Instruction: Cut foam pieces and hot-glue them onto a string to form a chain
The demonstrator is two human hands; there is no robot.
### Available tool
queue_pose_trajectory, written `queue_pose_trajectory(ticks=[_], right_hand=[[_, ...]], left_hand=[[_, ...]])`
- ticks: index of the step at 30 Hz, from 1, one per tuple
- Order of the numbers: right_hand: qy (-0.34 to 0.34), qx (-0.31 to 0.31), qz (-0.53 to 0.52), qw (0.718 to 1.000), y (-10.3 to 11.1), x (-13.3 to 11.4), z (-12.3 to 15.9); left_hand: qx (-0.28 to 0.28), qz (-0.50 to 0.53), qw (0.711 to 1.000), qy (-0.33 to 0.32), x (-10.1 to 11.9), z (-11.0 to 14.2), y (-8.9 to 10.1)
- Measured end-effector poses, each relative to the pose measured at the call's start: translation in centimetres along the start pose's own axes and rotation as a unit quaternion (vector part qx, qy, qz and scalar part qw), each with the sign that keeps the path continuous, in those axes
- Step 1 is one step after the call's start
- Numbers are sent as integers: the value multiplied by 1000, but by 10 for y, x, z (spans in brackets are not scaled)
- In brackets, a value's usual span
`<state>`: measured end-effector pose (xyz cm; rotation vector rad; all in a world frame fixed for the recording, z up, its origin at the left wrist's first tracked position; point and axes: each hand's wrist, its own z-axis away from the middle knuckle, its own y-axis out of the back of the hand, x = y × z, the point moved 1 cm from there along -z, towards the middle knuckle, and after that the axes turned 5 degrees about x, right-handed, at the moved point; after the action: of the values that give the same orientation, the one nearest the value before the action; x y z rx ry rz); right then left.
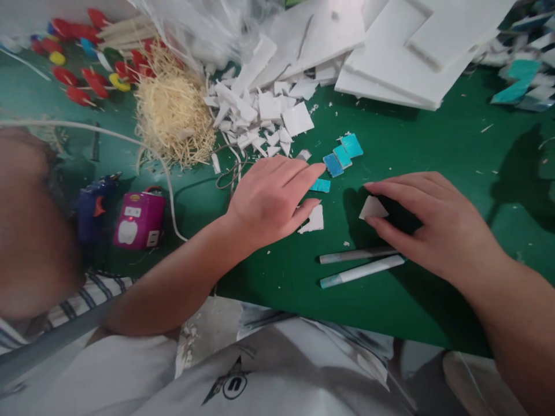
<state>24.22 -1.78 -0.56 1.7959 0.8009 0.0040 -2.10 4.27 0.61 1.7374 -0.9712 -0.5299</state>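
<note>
My right hand point(427, 222) pinches a small white foam piece point(373, 208) with slanted sides between thumb and fingertips, just above the green table. My left hand point(277, 199) has thumb and index finger apart and holds nothing that I can see; its other fingers are partly hidden. By its index fingertip lie a short turquoise strip point(321, 185) and a row of blue and turquoise pieces point(342, 156). Below its thumb is a white foam scrap point(315, 218) with a ragged edge. Two markers, one greyish point(353, 255) and one white with a teal end point(364, 271), lie between my hands.
White foam scraps point(264, 112) and large foam sheets point(403, 58) cover the back. Thin straw-like sticks point(173, 112) form a pile. At left are a blue glue gun point(93, 202), a magenta power socket point(141, 219), a white cable point(167, 173) and another person's arm point(37, 225).
</note>
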Motion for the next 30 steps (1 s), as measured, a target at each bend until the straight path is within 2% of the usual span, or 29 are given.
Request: queue_pose_trajectory(ticks=[4, 11, 15, 25, 30], right_hand=[[-22, 8, -1, 1000, -2, -1, -1], [-26, 14, 6, 1000, -5, -1, -2], [-8, 25, 9, 1000, -4, -1, -1], [-1, 2, 16, 1000, -1, 4, 3], [-24, 18, 59, 998, 1, 9, 4]], left_hand=[[-22, -8, 1000, 9, -1, -4, -11], [-53, -50, 997, 11, 2, -13, -18], [-56, -24, 998, 5, 2, -15, -22], [-60, 40, 997, -21, -3, -15, -21], [-59, 25, 996, 61, -1, -18, -22]])
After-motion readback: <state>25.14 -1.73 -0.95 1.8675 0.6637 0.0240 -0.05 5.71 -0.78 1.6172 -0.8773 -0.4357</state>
